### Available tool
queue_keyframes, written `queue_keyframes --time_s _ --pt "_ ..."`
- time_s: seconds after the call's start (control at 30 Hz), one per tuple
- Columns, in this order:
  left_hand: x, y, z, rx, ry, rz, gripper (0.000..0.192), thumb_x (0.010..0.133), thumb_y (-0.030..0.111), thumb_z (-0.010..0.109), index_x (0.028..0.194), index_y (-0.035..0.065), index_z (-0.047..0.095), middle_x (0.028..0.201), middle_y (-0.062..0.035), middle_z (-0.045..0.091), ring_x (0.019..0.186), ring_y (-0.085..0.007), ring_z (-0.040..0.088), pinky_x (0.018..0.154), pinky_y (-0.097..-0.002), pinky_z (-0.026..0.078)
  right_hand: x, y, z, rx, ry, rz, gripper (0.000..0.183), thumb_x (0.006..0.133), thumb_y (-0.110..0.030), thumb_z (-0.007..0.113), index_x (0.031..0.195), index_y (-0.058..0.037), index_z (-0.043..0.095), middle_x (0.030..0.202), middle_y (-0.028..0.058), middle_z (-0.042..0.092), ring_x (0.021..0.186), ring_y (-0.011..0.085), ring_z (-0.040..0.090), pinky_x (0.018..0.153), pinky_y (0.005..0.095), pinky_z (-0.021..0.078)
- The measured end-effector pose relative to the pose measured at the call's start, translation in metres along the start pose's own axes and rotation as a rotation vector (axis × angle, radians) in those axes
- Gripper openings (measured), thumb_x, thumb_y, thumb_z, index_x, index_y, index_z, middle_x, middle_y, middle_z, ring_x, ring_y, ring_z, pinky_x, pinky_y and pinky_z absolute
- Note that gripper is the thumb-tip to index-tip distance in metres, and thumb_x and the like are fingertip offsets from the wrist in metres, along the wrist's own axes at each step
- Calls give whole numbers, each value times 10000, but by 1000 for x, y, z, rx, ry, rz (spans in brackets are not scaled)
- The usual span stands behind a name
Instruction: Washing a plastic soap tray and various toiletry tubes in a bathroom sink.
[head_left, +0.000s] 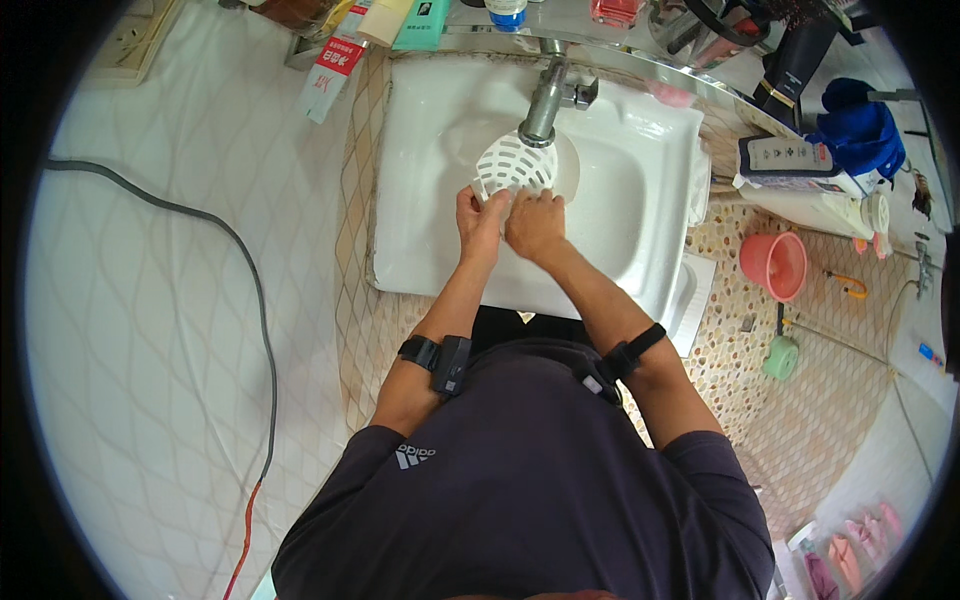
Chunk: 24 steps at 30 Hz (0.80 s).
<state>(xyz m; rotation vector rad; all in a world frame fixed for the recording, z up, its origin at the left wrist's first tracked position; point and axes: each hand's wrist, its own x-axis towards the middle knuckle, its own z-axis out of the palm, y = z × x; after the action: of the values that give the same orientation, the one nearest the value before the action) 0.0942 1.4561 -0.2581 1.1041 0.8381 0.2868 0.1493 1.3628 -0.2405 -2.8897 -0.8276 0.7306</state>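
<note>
In the white ceramic washbasin (431, 225), a white plastic piece with rows of slots (516, 163), like a strainer, is held below the spout of the metal faucet (541, 112). My left hand (480, 221) grips its near left edge, thumb towards the right hand. Curled over the near edge is my right hand (538, 221), close beside the left; what lies under those fingers is hidden. A pale round shape (568, 166) shows partly behind the slotted piece. I cannot tell whether water is running.
Toiletry tubes (334, 64) and a blue-capped bottle (507, 15) line the shelf behind the basin. A hair dryer (795, 67) and a blue cloth (862, 127) are at the right. A pink bucket (774, 266) stands beyond the basin. A grey cable (225, 225) runs down the left.
</note>
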Motion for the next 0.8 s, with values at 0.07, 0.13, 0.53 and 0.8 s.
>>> queue_keyframes --time_s 0.07,0.13,0.53,0.8 --pt "0 1 0 110 -34 73 448 816 143 712 1172 9 475 1049 -86 584 948 -149 559 823 -284 467 9 14 7 28 87 48 349 867 -243 493 1105 1 567 1080 179 654 1051 323 562 885 462 419" --pt "0 2 2 114 -51 99 443 811 127 715 1167 12 476 1042 -87 587 940 -148 561 821 -285 471 13 18 7 76 67 35 340 866 -240 492 1091 1 573 1065 176 658 1036 324 568 872 455 428" --pt "-5 10 8 -172 -8 -321 579 902 408 627 1317 87 383 1321 -77 474 1185 -272 501 878 -557 440 -12 21 -1 515 838 163 640 750 -88 595 1322 115 388 1089 314 614 1121 415 554 910 484 458" --pt "8 9 -58 -287 -459 -457 726 968 581 379 1457 61 244 1482 -115 315 1312 -325 388 1033 -552 364 27 96 3 687 418 148 639 757 32 469 1380 -105 420 941 269 659 870 450 631 802 489 511"
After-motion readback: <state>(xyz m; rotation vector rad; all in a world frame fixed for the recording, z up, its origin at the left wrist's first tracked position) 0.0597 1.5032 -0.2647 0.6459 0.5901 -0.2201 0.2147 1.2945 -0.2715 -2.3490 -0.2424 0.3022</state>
